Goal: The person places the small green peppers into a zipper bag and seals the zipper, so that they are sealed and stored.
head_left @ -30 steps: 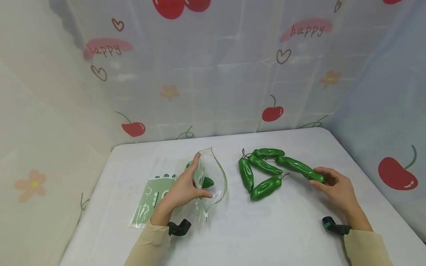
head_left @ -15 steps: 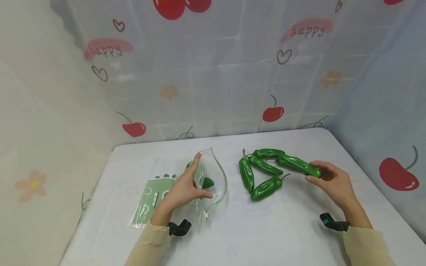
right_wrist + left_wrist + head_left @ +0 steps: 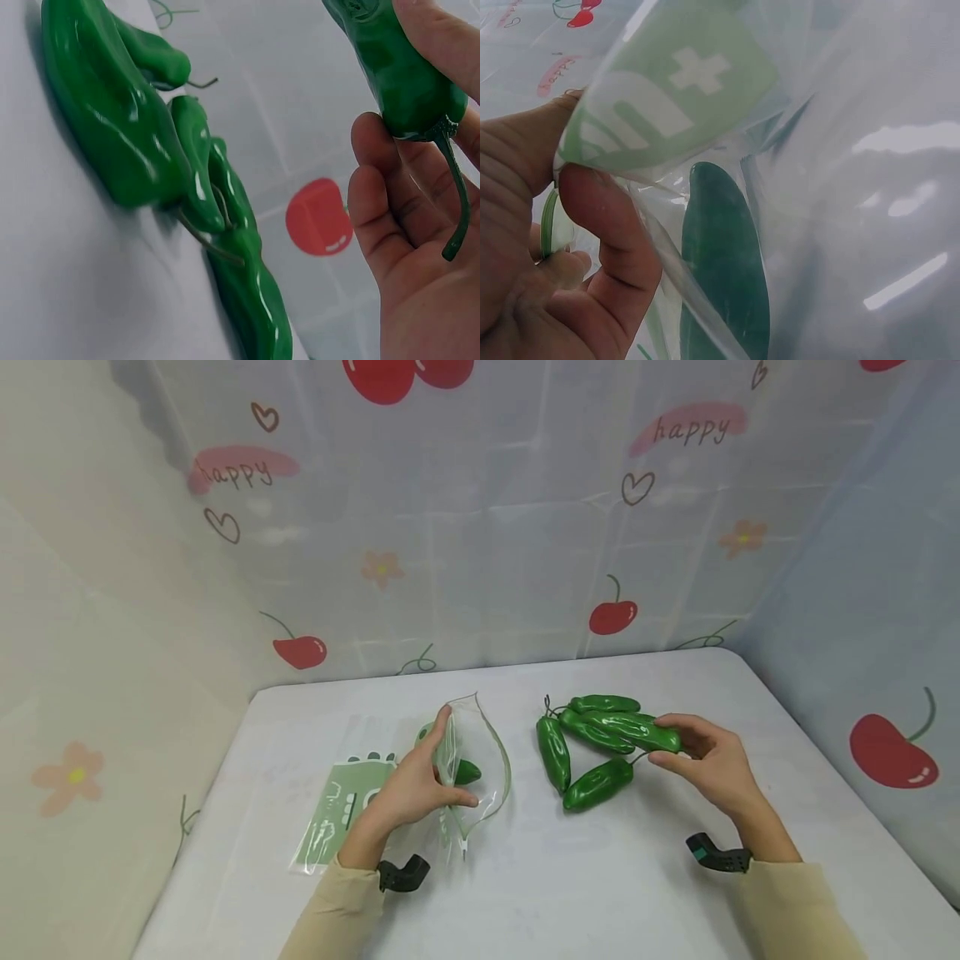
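The white desk stands in a corner, with pale sheets hung around it. Nearest are two tan sleeves, and a small black gadget sits on each wrist. On the left, the left hand grips the side of a clear bag, and the bag's mouth faces right. One green pepper is inside the bag, and it shows big in the left wrist view. Just left of that hand lies a flat bit with a green print; I can't tell if it is part of the same bag. On the right, the right hand pinches the right end of a long pepper. Its stem hangs by the palm in the right wrist view. I can't tell if the long pepper touches the ones around it. Four more peppers lie on the desk between the two hands. The nearest pepper is fat and lies at a slant. A bit farther and to the left is a pepper pointing away. Beyond are a pepper partly covered and the farthest pepper. At the back, the far sheet has red cherries, flowers and hearts.
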The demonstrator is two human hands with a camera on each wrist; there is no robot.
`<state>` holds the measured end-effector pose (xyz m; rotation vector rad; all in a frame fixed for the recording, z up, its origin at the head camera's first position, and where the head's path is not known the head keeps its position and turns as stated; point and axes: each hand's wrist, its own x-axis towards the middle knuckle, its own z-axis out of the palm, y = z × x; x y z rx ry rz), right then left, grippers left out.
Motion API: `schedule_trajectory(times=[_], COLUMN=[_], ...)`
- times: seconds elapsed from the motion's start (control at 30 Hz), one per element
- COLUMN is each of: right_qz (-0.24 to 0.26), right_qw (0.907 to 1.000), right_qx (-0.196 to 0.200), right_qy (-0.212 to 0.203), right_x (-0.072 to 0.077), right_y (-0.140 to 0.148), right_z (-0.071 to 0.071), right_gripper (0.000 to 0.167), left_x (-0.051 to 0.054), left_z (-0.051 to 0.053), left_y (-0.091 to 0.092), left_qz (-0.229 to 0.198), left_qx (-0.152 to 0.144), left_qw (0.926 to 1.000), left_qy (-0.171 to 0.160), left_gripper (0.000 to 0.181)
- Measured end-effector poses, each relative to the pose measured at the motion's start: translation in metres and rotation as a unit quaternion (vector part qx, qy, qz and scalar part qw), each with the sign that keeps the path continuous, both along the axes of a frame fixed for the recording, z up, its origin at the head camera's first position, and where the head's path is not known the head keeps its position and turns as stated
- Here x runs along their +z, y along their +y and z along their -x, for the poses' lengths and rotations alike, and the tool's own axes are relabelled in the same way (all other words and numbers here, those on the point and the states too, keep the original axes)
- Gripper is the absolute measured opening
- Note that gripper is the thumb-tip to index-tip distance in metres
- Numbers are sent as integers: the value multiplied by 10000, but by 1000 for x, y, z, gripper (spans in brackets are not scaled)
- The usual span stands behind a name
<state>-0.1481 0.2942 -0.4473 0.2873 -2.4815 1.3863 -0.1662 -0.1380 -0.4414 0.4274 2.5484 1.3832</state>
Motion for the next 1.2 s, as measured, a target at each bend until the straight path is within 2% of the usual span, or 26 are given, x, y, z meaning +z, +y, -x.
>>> schedule_trajectory(times=[0.33, 0.63, 1.2], right_qz=[31, 35, 284], right_qw=[9996, 9993, 9964], right_qx=[279, 344, 765], right_qy=[-44, -145, -248], right_x=[-3, -3, 1], right_y=[-15, -23, -54], right_z=[10, 15, 22], right_gripper=[45, 46, 43], left_x=[-1, -1, -1], left_z=[1, 0, 0], left_y=[1, 1, 1], left_qz=[14, 29, -4], left_qx=[-17, 22, 9], left_qw=[10000, 10000, 10000], left_qy=[4, -1, -8], left_gripper=[139, 139, 139])
